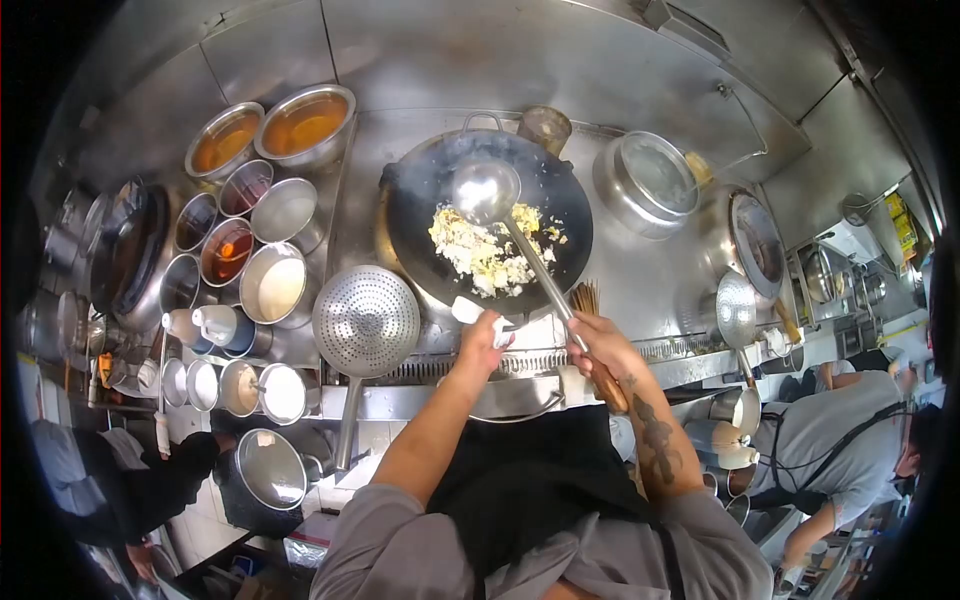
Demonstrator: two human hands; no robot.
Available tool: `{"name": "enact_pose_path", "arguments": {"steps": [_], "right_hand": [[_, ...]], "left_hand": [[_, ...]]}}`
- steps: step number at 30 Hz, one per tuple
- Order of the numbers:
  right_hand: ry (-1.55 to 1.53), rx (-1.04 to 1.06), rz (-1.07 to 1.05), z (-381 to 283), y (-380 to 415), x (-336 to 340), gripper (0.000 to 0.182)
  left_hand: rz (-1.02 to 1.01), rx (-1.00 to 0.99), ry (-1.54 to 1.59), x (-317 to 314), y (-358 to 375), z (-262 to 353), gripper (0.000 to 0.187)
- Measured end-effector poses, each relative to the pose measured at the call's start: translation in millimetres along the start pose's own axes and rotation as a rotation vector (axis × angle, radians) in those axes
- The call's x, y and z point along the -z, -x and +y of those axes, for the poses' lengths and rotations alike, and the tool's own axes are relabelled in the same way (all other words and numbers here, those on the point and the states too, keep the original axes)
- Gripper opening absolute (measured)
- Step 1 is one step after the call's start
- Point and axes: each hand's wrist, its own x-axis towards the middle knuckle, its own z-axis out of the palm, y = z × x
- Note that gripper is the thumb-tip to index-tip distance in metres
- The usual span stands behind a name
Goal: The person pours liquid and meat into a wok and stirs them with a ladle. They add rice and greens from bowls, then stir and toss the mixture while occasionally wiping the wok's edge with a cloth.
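My right hand [598, 345] is closed round the long handle of a steel ladle [487, 190], near its wooden end. The ladle's bowl is over the far side of a black wok [410, 200], above pale food with yellow bits that looks like rice and egg [480, 260]. At the wok's near rim my left hand [487, 342] is closed on a folded white cloth [466, 310]; the wok handle, if under it, is hidden. Faint steam shows over the wok. Just beyond my right hand stands a bamboo brush [586, 297].
A perforated strainer [366, 322] lies left of the wok, its handle over the counter edge. Farther left are several steel pots of sauces and seasonings [285, 210]. A steel pot [650, 185] and a second strainer [737, 308] are at right. Co-workers [840, 440] stand on both sides.
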Motion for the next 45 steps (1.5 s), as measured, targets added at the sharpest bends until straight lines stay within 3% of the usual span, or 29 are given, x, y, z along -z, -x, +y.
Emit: {"name": "enact_pose_path", "arguments": {"steps": [3, 7, 11, 14, 17, 20, 22, 25, 27, 30, 33, 34, 36, 37, 38, 41, 42, 43, 45], "right_hand": [[-0.06, -0.072, -0.06, 13, -16, 11, 0.032], [0.398, 0.077, 0.169, 22, -62, 37, 0.018], [1.044, 0.82, 0.52, 27, -97, 76, 0.021], [0.86, 0.371, 0.535, -8, -101, 36, 0.024], [0.972, 0.456, 0.376, 8, -101, 13, 0.028], [1.262, 0.607, 0.262, 26, -47, 24, 0.032], [1.433, 0.412, 0.261, 17, 9, 36, 0.034], [1.693, 0.405, 0.248, 4, 44, 68, 0.033], [1.742, 0.491, 0.341, 7, 42, 76, 0.033], [1.707, 0.613, 0.362, -13, 48, 83, 0.03], [1.658, 0.646, 0.217, -24, 72, 89, 0.031], [1.643, 0.648, 0.168, -24, 82, 91, 0.031], [1.66, 0.651, -0.017, -36, 120, 101, 0.034], [1.669, 0.662, -0.091, -46, 129, 110, 0.035], [1.634, 0.666, -0.157, -45, 128, 126, 0.04], [1.674, 0.455, -0.074, -53, 97, 128, 0.04], [1.687, 0.581, -0.019, -48, 71, 133, 0.037], [1.692, 0.704, 0.041, -36, 50, 137, 0.034], [1.742, 0.77, 0.221, -27, 46, 128, 0.029]], "left_hand": [[0.011, 0.003, 0.023, 7, -14, -5, 0.014], [-0.05, -0.019, 0.064, 9, -16, -7, 0.015], [-0.012, -0.022, 0.033, 1, -10, -6, 0.018], [-0.065, 0.006, -0.028, 8, -25, -10, 0.014], [-0.069, 0.01, -0.021, 3, -15, -5, 0.013], [-0.067, 0.041, -0.021, -4, -6, 1, 0.012], [-0.073, 0.056, -0.035, -5, -6, 6, 0.011], [-0.112, 0.004, -0.066, -9, 10, 3, 0.01], [-0.058, -0.067, 0.04, -21, 48, -9, 0.011], [-0.086, 0.075, 0.016, -43, 143, -7, 0.011], [0.001, 0.003, 0.124, -41, 127, -11, 0.012], [-0.123, -0.031, 0.078, -35, 98, -6, 0.012], [-0.096, -0.046, 0.082, -32, 84, -23, 0.014], [0.079, 0.027, 0.07, -56, 133, -30, 0.011], [-0.029, 0.018, 0.02, -61, 157, -37, 0.01], [0.008, 0.051, 0.141, -67, 146, -34, 0.01], [0.021, -0.005, 0.131, -68, 133, -31, 0.011], [-0.104, -0.076, 0.111, -52, 111, -39, 0.011], [-0.048, -0.057, 0.145, 2, 81, -83, 0.01]]}}
